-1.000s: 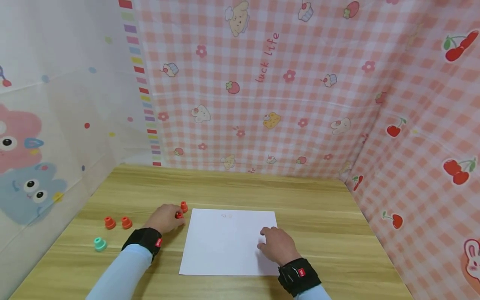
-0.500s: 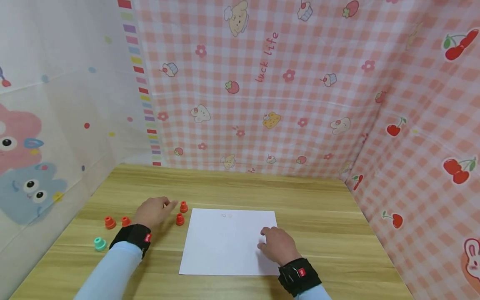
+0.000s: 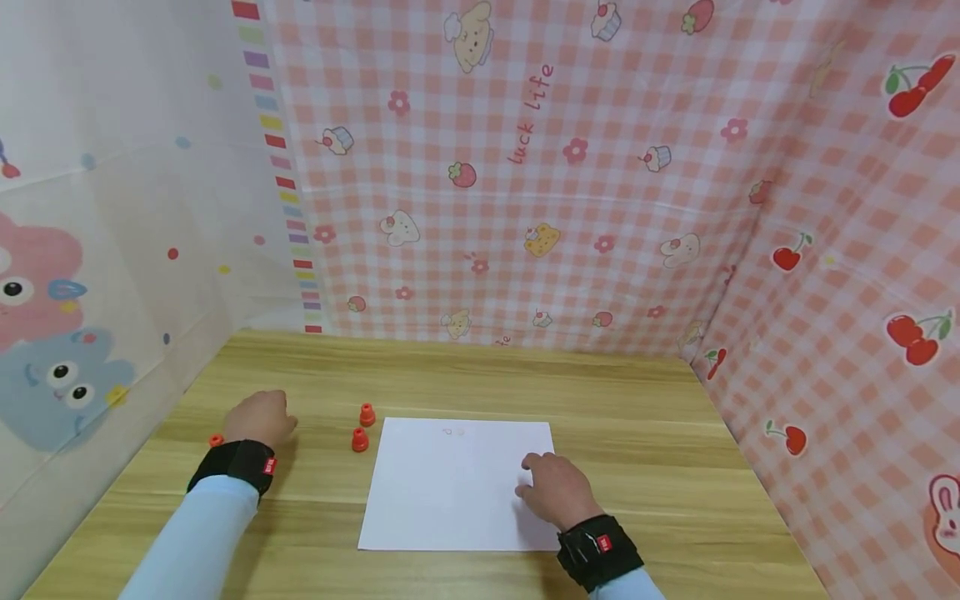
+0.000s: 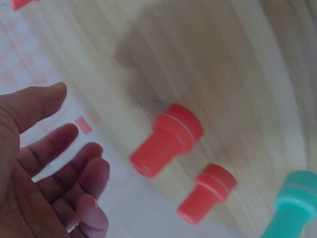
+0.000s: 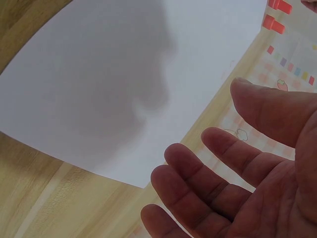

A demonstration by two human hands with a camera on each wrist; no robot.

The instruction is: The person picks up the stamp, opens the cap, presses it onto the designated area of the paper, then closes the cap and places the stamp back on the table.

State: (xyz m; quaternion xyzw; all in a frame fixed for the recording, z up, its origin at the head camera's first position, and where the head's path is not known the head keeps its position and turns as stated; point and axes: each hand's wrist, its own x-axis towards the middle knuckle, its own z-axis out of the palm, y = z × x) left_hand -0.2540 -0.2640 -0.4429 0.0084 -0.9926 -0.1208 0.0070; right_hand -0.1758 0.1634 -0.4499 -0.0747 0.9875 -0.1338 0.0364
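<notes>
My left hand [image 3: 258, 417] hovers over the left part of the table, its fingers loosely bent and holding nothing. In the left wrist view, two red toy stamps [image 4: 168, 141] and a teal stamp [image 4: 293, 203] stand beside that hand, apart from its fingers. The head view shows only the top of one red stamp [image 3: 216, 439] by the left wrist; hand and arm hide the others. Two more red stamps [image 3: 360, 441] stand left of a white sheet of paper [image 3: 450, 492]. Above the sheet's right edge hangs my right hand [image 3: 558, 492], relaxed, with nothing in it.
Faint small marks [image 3: 454, 432] lie near the top of the sheet. The wooden table [image 3: 630, 400] ends at a pink checked cloth [image 3: 510, 275] behind and on the right, and a white printed cloth [image 3: 210, 275] on the left.
My left hand has let go of the front red stamp by the paper, leaving it standing, and has moved left to the other stamps. The right hand has stayed still.
</notes>
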